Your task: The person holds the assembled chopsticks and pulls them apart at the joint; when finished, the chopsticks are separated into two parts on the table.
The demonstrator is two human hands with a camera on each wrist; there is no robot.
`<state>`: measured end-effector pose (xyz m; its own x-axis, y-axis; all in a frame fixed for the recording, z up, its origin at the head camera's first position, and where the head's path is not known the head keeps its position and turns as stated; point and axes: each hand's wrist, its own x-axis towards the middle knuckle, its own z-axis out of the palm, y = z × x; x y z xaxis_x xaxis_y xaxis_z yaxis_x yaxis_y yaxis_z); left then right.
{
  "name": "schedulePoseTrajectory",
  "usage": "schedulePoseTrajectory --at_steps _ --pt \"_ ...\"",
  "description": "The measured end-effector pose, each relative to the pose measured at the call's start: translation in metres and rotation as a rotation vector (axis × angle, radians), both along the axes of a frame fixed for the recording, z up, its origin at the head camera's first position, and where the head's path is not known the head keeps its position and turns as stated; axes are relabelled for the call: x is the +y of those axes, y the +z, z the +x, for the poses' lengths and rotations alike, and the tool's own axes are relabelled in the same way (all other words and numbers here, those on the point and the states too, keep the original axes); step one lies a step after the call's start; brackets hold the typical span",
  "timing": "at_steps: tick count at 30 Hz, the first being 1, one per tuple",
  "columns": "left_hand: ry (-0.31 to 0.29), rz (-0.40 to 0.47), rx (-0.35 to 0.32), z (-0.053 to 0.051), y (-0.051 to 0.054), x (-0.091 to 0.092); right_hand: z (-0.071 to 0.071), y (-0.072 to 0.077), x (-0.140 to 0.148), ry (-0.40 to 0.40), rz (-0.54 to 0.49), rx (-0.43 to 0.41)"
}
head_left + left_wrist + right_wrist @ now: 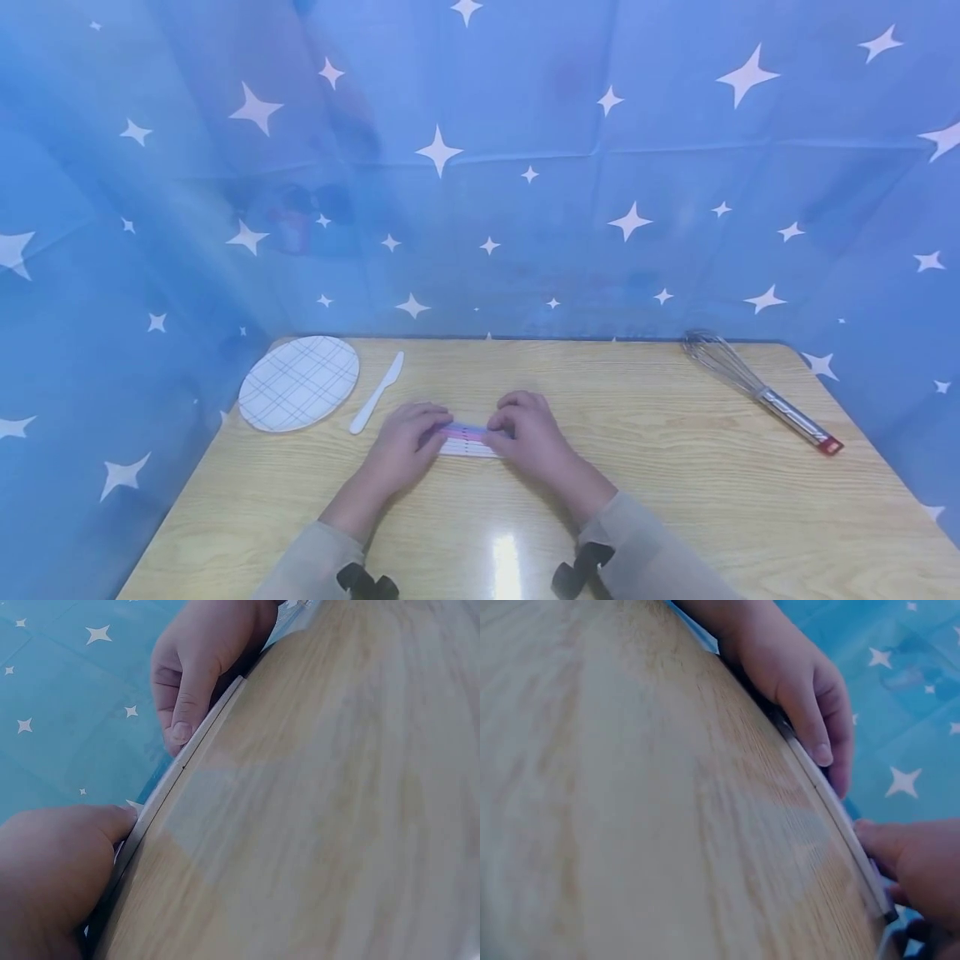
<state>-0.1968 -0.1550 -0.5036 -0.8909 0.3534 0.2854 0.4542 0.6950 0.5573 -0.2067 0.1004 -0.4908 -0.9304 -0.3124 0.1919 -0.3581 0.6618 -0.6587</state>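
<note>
A row of thin sticks or pens, white at the near side with pink and bluish ones behind, lies side by side at the middle of the table; the set of sticks (468, 442) runs left to right. My left hand (405, 442) pinches its left end between thumb and fingers. At the right end my right hand (528, 433) does the same, fingers curled round. In the left wrist view the nearest white stick (161, 791) lies flat on the wood, with a thumb at each end. The sticks' outer ends are hidden by the hands.
A round checked plate (298, 383) lies at the back left, with a white plastic knife (377, 392) to its right. Near the back right lies a wire whisk (761, 392) with a red-tipped handle. Behind the table (675, 500) hangs a blue cloth with white stars.
</note>
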Motion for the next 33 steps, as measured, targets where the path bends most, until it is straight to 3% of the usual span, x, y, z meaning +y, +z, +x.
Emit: schedulePoseTrajectory --at_steps 11,15,19,27,33 --pt "0.003 0.004 0.018 -0.001 -0.003 -0.001 -0.001 -0.002 -0.002 -0.029 -0.022 -0.068" --pt "0.016 0.012 0.01 -0.002 -0.005 -0.002 0.0 -0.003 -0.002 -0.04 -0.031 -0.052" --pt "0.065 0.039 -0.009 -0.001 -0.006 -0.001 0.0 -0.005 -0.002 -0.053 -0.042 -0.034" --pt "0.183 0.172 0.0 0.0 -0.003 -0.001 0.002 -0.008 -0.001 -0.034 -0.065 0.022" --pt "0.21 0.221 0.025 -0.002 -0.004 -0.001 0.002 -0.008 0.001 -0.026 -0.042 0.076"
